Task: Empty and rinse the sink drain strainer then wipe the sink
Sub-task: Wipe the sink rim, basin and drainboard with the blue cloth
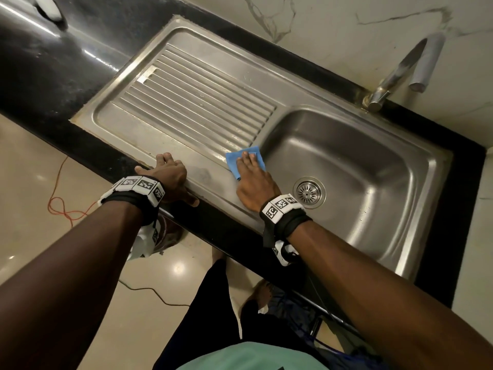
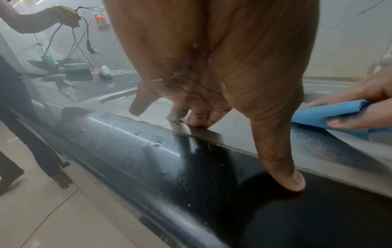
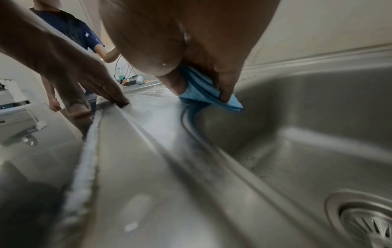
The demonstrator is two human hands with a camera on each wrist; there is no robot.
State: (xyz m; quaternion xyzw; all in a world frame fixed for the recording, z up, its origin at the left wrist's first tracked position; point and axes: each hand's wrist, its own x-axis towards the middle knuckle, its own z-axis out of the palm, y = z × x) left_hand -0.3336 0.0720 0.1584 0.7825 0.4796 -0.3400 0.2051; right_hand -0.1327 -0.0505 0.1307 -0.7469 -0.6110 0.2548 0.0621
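The steel sink (image 1: 373,161) has its round drain strainer (image 1: 309,192) seated in the basin floor; the strainer (image 3: 369,223) also shows at the lower right of the right wrist view. My right hand (image 1: 253,180) grips a folded blue cloth (image 1: 234,158) and presses it on the rim where the drainboard (image 1: 192,97) meets the basin's near left corner. In the right wrist view the cloth (image 3: 199,90) sits pinched between thumb and fingers. My left hand (image 1: 170,169) rests open on the sink's front edge, fingers spread and thumb on the black counter (image 2: 148,159).
The tap (image 1: 394,76) stands behind the basin at the back right. A white object (image 1: 49,6) lies on the counter at the far left. An orange cable (image 1: 57,198) runs over the floor. Another person (image 2: 25,94) stands to the left, handling cables.
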